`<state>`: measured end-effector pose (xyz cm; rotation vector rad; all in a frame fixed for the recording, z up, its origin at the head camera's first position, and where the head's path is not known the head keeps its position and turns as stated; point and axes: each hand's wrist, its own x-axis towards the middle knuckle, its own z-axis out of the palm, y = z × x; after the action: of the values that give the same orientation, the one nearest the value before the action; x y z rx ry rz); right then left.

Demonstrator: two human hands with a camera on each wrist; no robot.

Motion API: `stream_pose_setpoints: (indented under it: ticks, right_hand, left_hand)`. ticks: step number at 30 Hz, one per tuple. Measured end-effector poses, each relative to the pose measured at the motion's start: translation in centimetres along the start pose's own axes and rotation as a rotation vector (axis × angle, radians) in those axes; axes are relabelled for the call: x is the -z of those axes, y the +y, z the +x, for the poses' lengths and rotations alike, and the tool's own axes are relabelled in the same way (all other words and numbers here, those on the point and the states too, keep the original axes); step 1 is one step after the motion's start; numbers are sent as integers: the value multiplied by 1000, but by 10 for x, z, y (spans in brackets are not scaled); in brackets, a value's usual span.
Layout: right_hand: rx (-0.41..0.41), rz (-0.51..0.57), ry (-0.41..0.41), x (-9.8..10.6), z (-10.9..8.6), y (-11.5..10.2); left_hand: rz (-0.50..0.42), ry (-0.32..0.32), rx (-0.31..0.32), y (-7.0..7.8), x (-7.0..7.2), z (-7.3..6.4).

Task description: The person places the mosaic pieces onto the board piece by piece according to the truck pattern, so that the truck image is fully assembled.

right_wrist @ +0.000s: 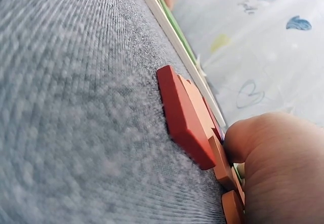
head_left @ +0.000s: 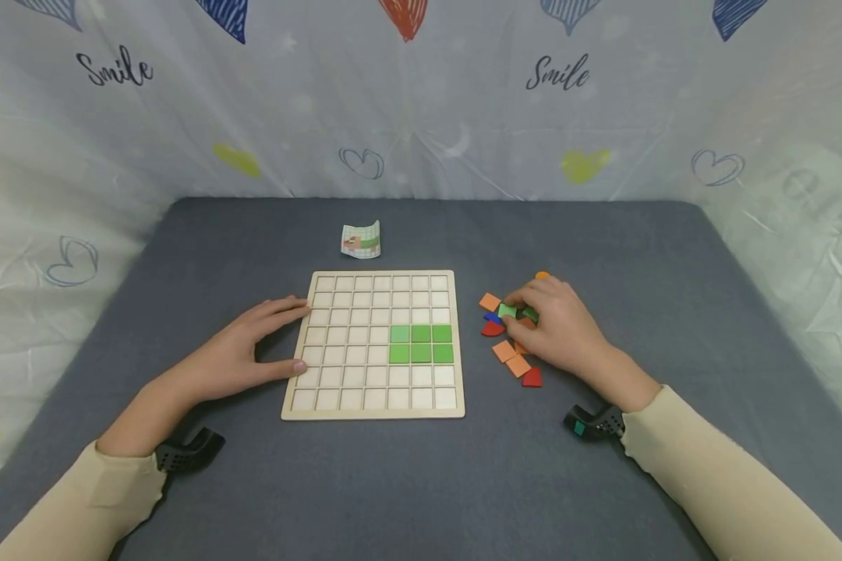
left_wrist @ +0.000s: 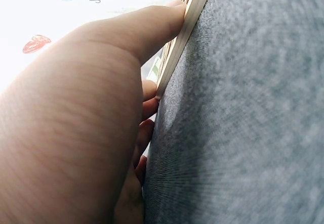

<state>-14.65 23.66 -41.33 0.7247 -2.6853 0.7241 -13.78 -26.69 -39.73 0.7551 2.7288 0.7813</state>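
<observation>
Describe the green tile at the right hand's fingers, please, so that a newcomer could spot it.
On the grey table, right of the gridded board, lie scattered coloured pieces. Among them, the green tile sits between the right hand's fingers. Its pale green sets it apart from the darker green piece, orange tile, blue piece and red piece nearby.

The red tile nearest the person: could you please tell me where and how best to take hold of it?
Probably pinch the red tile by opposite edges, coming from above and the near right. It lies flat, its thick edge exposed in the right wrist view; bare cloth adjoins its near side, while an orange tile crowds its far left.
</observation>
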Motion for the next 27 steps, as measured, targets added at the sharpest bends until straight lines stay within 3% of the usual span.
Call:
stream_pose_setpoints:
  ticks: [17,27]
  right_hand:
    - [45,38,80,-2,-2,0]
    - [78,76,88,-6,3,-14]
  left_hand:
    - [7,7,-10,0,-1,0]
    - [-1,24,-33,0,-1,1]
